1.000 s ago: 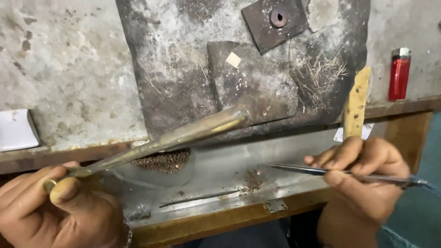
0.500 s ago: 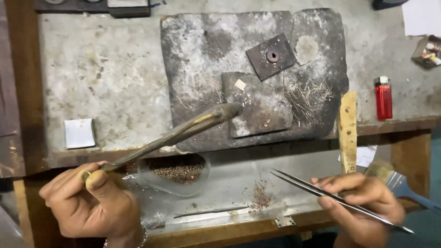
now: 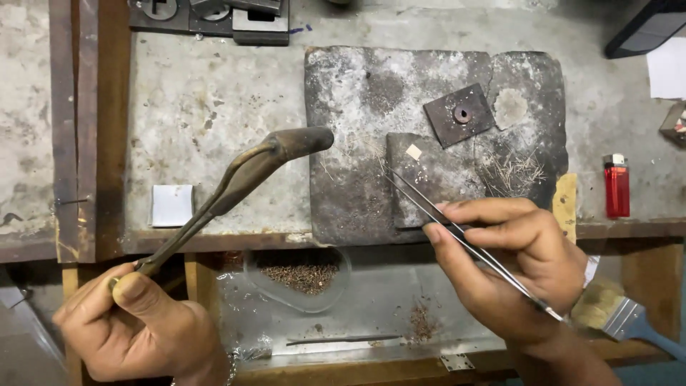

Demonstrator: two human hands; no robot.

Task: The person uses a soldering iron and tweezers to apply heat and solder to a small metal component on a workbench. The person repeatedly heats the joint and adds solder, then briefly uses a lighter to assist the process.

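While the head view looks straight down on the bench, the left hand (image 3: pixel 136 325) is clenched round the thin stem of a brass blowpipe torch (image 3: pixel 246 175), whose bulbous nozzle hangs just off the left edge of the charred soldering block (image 3: pixel 357 107). The right hand (image 3: pixel 514 268) pinches long steel tweezers (image 3: pixel 457 232); their tips lie just below and left of the small pale square piece (image 3: pixel 413 151), close but apparently not touching. That piece rests on a darker slab on the block. No flame shows at the nozzle. Judgement: piece placed, tools in hand, heating not begun; positioning and soldering remain. Nearby: a dish of brown filings (image 3: pixel 300 275) in the tray below, a red lighter (image 3: pixel 616 186), a brush (image 3: pixel 614 311).
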